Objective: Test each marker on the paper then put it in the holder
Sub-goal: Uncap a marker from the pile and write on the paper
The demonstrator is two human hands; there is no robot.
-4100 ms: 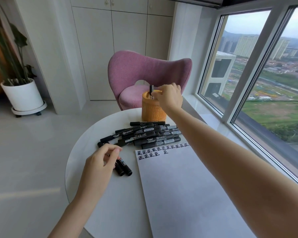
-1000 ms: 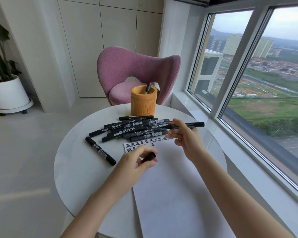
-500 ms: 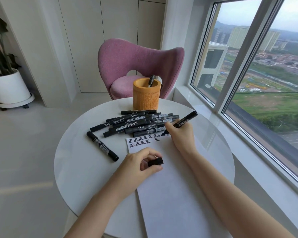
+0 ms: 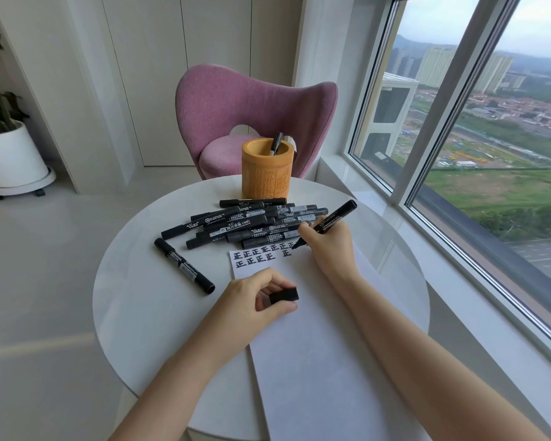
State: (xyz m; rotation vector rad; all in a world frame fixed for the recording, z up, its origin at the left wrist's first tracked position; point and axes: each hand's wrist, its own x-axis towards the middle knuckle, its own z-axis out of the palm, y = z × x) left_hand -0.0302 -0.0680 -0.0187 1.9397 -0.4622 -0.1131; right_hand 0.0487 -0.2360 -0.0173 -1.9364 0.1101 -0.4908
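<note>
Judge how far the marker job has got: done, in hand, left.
Done: one marker stands in the holder. In hand: the right hand sets an uncapped marker to the paper; the left hand pinches a cap. Left: the pile and a lone marker beside it.

From your right hand [image 4: 328, 246], which grips the uncapped marker [image 4: 334, 216], the straight way to the holder [image 4: 266, 173] at the tabletop's [image 4: 131, 307] far edge crosses the heap of markers [image 4: 248, 224]. Bare tabletop skirts the heap toward the right edge. Inside the holder one marker [image 4: 275, 144] leans at the right rim, the mouth's left side open. Your left hand [image 4: 252, 303], pinching the cap [image 4: 284, 295], sits at the paper's [image 4: 315, 361] left edge, a lone marker [image 4: 183, 265] lying slantwise close on its left.
</note>
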